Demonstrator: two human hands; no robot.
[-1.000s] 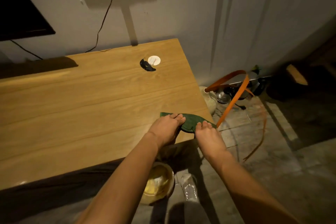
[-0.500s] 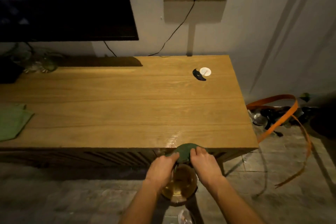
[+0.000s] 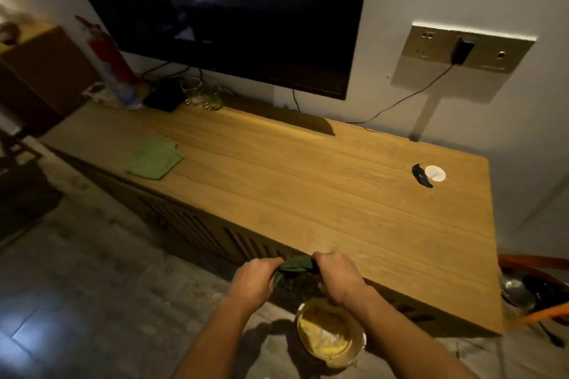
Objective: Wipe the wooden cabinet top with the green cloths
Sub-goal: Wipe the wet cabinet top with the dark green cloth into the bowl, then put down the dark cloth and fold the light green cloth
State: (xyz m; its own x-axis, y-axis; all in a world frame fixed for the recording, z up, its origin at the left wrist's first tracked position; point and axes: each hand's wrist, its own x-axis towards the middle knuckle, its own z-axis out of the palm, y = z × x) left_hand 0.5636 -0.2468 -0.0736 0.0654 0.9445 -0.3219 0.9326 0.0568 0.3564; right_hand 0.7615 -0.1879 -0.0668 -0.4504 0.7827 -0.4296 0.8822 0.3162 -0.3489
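The long wooden cabinet top [image 3: 308, 181] runs from upper left to lower right. A dark green cloth [image 3: 295, 265] is bunched and stretched between my two hands, just off the cabinet's front edge. My left hand [image 3: 254, 281] grips its left end and my right hand [image 3: 337, 275] grips its right end. Both fists sit above a round bowl [image 3: 331, 337] on the floor. A second, lighter green cloth [image 3: 154, 157] lies flat on the cabinet top toward its left end.
A large dark TV [image 3: 221, 15] hangs on the wall above the cabinet. Glass jars [image 3: 200, 97], a black box and a bottle stand at the back left. A white disc [image 3: 434, 173] beside a dark hole sits near the right end. Orange straps and pans lie on the floor at right.
The dark cloth has come off the cabinet's right front corner and is now bunched between both fists over the bowl. My view has swung left, showing the TV and the second cloth.
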